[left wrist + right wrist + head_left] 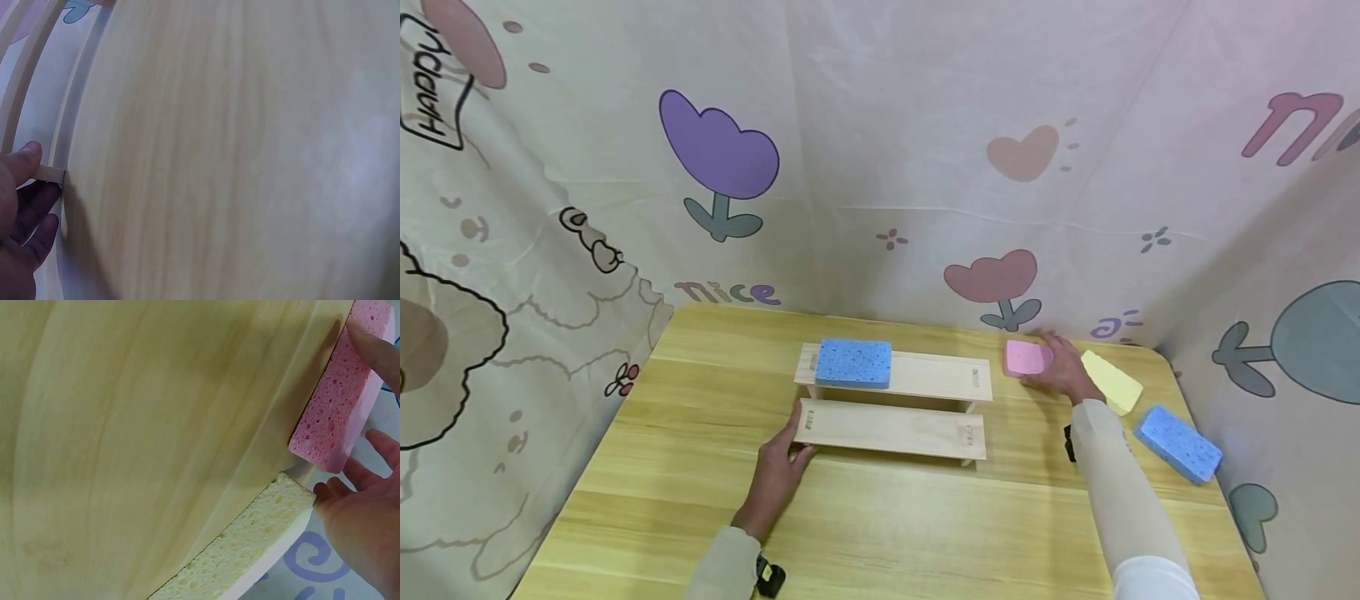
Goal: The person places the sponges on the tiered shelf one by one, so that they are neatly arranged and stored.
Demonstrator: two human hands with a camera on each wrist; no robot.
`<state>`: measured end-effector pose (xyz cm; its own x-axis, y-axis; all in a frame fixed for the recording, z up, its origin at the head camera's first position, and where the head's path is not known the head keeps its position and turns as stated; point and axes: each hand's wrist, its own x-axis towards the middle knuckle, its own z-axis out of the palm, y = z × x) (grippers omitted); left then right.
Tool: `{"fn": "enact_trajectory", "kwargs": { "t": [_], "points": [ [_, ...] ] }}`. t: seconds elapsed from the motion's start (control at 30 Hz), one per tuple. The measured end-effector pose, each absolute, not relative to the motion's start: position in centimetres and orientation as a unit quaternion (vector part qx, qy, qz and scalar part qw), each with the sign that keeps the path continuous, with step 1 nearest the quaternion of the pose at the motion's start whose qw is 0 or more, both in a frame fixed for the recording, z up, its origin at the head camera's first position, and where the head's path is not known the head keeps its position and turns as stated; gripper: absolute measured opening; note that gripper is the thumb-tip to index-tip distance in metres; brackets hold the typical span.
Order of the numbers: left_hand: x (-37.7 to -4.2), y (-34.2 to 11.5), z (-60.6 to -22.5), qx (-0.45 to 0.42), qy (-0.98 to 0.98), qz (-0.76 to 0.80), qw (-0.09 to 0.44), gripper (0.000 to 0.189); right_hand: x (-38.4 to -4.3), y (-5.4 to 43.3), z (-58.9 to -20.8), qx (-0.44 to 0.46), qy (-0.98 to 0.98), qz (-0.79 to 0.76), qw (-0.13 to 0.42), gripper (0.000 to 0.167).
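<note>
My left hand (781, 467) grips the left end of the front wooden riser (887, 429), a low pale bench. Up close in the left wrist view, the thumb and fingers pinch its end piece (50, 174). Directly behind stands a second wooden riser (936, 375) with a blue speckled sponge (853, 363) lying on its left part. At the back right, my right hand (1063, 371) is around the right end of a pink sponge (337, 400). Its thumb overlaps the sponge's front face, while the other fingertips show apart beyond its end.
A pale yellow sponge (1111, 383) lies just right of the right hand, close under its fingers in the right wrist view. Another blue sponge (1180, 445) is near the right edge of the wood-grain table (700, 400). Printed cloth (865, 125) hangs behind and at both sides.
</note>
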<state>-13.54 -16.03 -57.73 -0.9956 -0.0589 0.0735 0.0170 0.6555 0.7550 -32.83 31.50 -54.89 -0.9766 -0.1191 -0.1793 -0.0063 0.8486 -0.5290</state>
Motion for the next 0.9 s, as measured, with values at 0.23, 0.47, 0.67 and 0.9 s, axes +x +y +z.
{"fn": "enact_trajectory", "kwargs": {
  "t": [0.23,0.47,0.67,0.9],
  "points": [
    [-13.45,-16.09,-57.87,0.002,-0.905,-0.423,0.051,0.078,-33.14,31.28,-54.76,-0.05,0.956,-0.264,0.12,0.099],
    [-13.52,-16.1,-57.93,0.002,-0.905,-0.423,0.049,0.078,-33.34,31.36,-54.55,-0.041,0.958,-0.243,0.148,0.094],
    [-13.63,-16.03,-57.87,0.002,-0.906,-0.42,0.048,0.078,-33.5,31.41,-54.79,-0.019,0.957,-0.238,0.165,0.092],
    [-13.51,-16.12,-57.88,0.004,-0.904,-0.424,0.048,0.078,-33.3,30.94,-54.71,-0.022,0.954,-0.256,0.156,0.088]
  ]
}}
